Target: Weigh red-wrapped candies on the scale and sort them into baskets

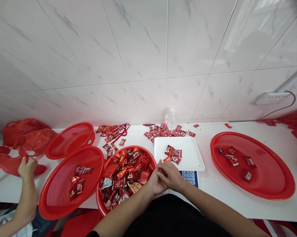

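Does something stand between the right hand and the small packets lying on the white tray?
Nothing visible does. The right hand is at the near side of the white tray, and the small packets lie just beyond it. The left hand is beside it, not between.

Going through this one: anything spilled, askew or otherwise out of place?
Possibly: a small red packet and, farther right, a red scrap or packet lie near the wall, apart from the packet pile, like strays. Nothing looks plainly damaged.

Held red packaging [163, 172] mostly hidden
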Action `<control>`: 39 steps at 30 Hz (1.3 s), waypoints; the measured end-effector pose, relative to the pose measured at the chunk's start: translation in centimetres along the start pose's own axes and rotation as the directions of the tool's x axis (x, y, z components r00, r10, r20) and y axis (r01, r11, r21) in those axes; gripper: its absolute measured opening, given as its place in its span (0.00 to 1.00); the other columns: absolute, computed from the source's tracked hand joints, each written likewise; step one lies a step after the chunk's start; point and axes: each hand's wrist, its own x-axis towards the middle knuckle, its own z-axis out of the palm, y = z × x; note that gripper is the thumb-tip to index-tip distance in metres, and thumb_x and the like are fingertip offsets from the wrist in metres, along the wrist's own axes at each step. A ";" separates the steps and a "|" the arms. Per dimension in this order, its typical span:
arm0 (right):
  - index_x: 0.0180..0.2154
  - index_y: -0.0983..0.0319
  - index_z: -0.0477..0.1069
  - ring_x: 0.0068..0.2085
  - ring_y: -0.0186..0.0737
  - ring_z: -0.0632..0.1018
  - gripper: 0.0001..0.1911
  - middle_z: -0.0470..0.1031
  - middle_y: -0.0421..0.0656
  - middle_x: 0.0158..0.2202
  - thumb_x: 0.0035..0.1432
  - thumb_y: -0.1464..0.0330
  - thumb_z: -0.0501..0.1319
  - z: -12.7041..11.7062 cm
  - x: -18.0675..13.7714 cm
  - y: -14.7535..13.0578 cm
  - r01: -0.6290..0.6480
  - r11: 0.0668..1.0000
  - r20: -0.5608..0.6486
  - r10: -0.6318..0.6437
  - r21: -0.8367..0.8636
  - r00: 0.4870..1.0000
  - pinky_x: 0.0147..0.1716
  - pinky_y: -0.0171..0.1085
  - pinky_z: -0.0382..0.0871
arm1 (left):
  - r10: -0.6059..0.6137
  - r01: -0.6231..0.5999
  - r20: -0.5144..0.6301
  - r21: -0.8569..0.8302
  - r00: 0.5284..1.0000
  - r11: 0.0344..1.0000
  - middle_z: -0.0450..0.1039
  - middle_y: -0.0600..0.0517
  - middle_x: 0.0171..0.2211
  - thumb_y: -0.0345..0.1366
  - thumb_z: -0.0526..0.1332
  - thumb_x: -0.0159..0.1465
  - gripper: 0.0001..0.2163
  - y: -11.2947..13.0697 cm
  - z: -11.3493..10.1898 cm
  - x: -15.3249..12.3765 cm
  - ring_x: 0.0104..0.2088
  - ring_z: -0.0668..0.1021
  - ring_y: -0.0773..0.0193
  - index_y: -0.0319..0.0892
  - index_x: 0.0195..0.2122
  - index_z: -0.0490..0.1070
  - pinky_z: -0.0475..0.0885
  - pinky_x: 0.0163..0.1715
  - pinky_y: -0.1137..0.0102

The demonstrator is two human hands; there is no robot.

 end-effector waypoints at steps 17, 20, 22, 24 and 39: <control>0.52 0.61 0.64 0.52 0.47 0.68 0.20 0.69 0.50 0.50 0.60 0.62 0.52 -1.5 1.3 7.2 -0.273 0.955 -0.238 0.240 -0.114 0.941 0.52 0.48 0.62 | 0.023 -0.018 0.051 -0.088 0.998 0.996 0.75 0.44 0.39 0.55 0.52 0.61 0.25 0.8 -1.6 -2.0 0.37 0.77 0.55 0.42 0.50 0.66 0.68 0.41 0.56; 0.57 0.58 0.59 0.60 0.54 0.58 0.27 0.58 0.51 0.60 0.55 0.61 0.57 -1.3 0.5 10.3 -0.316 0.868 -0.087 0.306 -0.383 0.948 0.54 0.53 0.56 | 0.045 -0.030 0.107 -0.141 0.993 0.990 0.74 0.43 0.42 0.56 0.51 0.61 0.25 1.3 -2.1 -2.9 0.39 0.77 0.54 0.41 0.50 0.66 0.69 0.39 0.59; 0.59 0.55 0.57 0.63 0.55 0.53 0.29 0.54 0.49 0.63 0.55 0.61 0.57 -1.1 -0.3 11.6 -0.310 0.824 -0.018 0.343 -0.475 0.939 0.56 0.54 0.53 | 0.067 -0.045 0.142 -0.155 0.988 0.987 0.73 0.41 0.43 0.56 0.51 0.61 0.26 1.5 -2.1 -3.5 0.40 0.77 0.53 0.41 0.50 0.66 0.70 0.37 0.60; 0.58 0.53 0.58 0.62 0.53 0.55 0.27 0.56 0.47 0.61 0.56 0.62 0.56 -0.9 -1.0 12.3 -0.305 0.826 0.000 0.347 -0.474 0.938 0.55 0.52 0.53 | 0.099 -0.069 0.174 -0.169 0.980 0.983 0.73 0.41 0.44 0.56 0.51 0.61 0.26 1.6 -2.0 -3.8 0.40 0.77 0.53 0.40 0.50 0.67 0.70 0.36 0.62; 0.48 0.57 0.66 0.37 0.44 0.76 0.22 0.75 0.44 0.37 0.53 0.55 0.57 -3.6 -1.6 12.9 -0.634 0.765 -0.130 0.644 0.112 0.754 0.37 0.42 0.68 | 0.118 -0.072 0.206 -0.219 0.971 0.973 0.69 0.40 0.50 0.56 0.52 0.60 0.27 1.0 0.3 -3.9 0.54 0.68 0.45 0.40 0.50 0.66 0.65 0.47 0.51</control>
